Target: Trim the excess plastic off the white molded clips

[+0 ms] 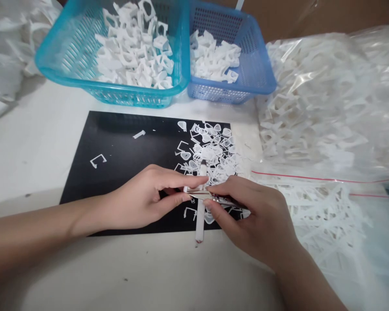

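Note:
My left hand (152, 194) pinches a small white plastic part (186, 189) between thumb and fingers; most of it is hidden. My right hand (259, 216) is closed on a silver hand tool with pointed jaws (214, 198), whose tip meets the white part. The fingers cover most of the tool, so its exact kind does not show. Beneath both hands, a white pen-like stick (200, 222) with a dark tip lies on a black mat (116, 181). Thin white plastic scraps (214, 153), rings and bent strips, are heaped on the mat's right side.
Behind the mat stand a teal basket (113, 93) and a blue basket (230, 88), both holding white plastic parts. Clear bags of white pieces (314, 112) fill the right side. Another bag (13, 47) sits at the far left. Two loose scraps (99, 160) lie on the mat's left.

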### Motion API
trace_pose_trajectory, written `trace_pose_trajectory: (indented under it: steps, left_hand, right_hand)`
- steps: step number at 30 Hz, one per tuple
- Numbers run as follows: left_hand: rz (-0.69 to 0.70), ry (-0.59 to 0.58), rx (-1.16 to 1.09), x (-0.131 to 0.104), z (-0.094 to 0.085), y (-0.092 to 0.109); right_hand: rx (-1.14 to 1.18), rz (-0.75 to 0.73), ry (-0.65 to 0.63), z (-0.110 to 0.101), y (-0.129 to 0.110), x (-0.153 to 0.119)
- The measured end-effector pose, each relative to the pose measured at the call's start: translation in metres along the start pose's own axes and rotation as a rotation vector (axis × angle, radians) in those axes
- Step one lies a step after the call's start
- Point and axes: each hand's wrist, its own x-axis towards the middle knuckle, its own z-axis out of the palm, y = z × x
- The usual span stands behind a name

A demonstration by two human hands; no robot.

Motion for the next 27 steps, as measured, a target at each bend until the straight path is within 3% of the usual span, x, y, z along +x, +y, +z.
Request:
trace_pose_trajectory:
  steps: [27]
  left_hand:
    - [-0.025, -0.01, 0.01, -0.0007, -0.0001, 0.0016]
  right_hand:
    - [0.008, 0.046, -0.035, -0.0026, -0.0026, 0.0033]
